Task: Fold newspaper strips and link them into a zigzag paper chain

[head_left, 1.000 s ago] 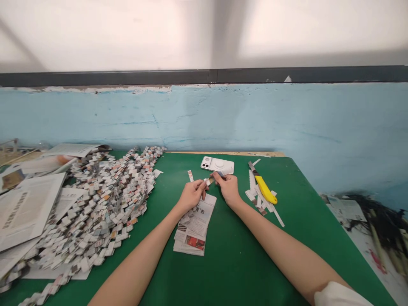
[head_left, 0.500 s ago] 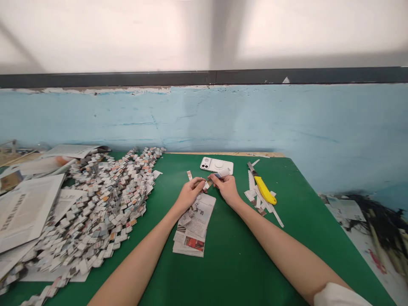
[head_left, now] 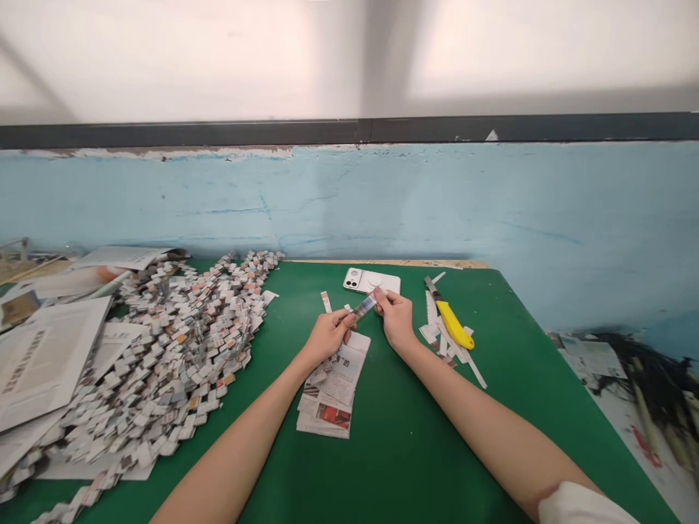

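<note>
My left hand [head_left: 328,336] pinches one end of a narrow newspaper strip [head_left: 364,307]. The fingers of my right hand [head_left: 395,319] are closed on the strip's other end, so it slants up to the right between them. Another short paper piece [head_left: 326,301] pokes out past my left fingers. Below that hand, a small length of folded paper chain [head_left: 326,370] lies over a stack of cut newspaper pieces [head_left: 344,389]. Just behind the hands rests a white phone [head_left: 357,279], lens side up, partly covered by my right fingers.
A large heap of folded newspaper chain [head_left: 186,356] spreads over the left of the green table [head_left: 437,451], beside newspaper sheets [head_left: 49,364]. To the right, a yellow-handled knife [head_left: 453,324] lies on loose paper strips [head_left: 445,349]. A blue wall [head_left: 382,204] stands behind.
My right hand has moved slightly right, and the strip now shows stretched out between both hands. My left hand has turned a little; the things on the table stay put.
</note>
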A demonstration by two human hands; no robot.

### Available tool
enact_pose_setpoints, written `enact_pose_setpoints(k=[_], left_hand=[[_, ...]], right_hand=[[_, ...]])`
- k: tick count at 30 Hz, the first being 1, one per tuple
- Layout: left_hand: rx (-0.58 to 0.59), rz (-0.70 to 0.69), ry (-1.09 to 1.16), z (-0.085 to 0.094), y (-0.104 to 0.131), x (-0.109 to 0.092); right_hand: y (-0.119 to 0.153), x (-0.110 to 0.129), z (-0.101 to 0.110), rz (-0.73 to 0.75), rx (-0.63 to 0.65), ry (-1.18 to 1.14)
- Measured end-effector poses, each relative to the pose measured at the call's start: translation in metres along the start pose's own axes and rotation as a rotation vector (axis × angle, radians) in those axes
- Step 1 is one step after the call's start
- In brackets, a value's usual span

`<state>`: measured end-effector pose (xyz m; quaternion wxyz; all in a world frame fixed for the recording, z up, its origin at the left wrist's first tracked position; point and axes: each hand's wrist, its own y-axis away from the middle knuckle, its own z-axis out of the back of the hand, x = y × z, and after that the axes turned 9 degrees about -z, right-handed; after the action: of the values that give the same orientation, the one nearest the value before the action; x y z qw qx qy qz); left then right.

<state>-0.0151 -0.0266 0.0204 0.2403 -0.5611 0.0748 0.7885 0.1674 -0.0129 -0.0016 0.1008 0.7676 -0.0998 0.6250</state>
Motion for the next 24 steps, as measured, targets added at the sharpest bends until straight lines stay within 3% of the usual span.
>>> enact_pose_setpoints(k=[15,18,22,24], left_hand=[[-0.116,0.087,0.208,0.002,-0.003,0.005],[-0.163,0.099,0.288,0.004,-0.005,0.005],[-0.206,0.082,0.418,0.006,-0.006,0.003],[-0.216,0.083,0.443,0.007,-0.006,0.001]], right_hand=[[-0.003,-0.004,0.001,-0.012,-0.085,-0.02],[-0.001,-0.002,0.001,-0.014,0.017,-0.039],[0.004,0.003,0.001,0.024,0.251,-0.105],[0.006,0.006,0.001,0.073,0.285,-0.074]])
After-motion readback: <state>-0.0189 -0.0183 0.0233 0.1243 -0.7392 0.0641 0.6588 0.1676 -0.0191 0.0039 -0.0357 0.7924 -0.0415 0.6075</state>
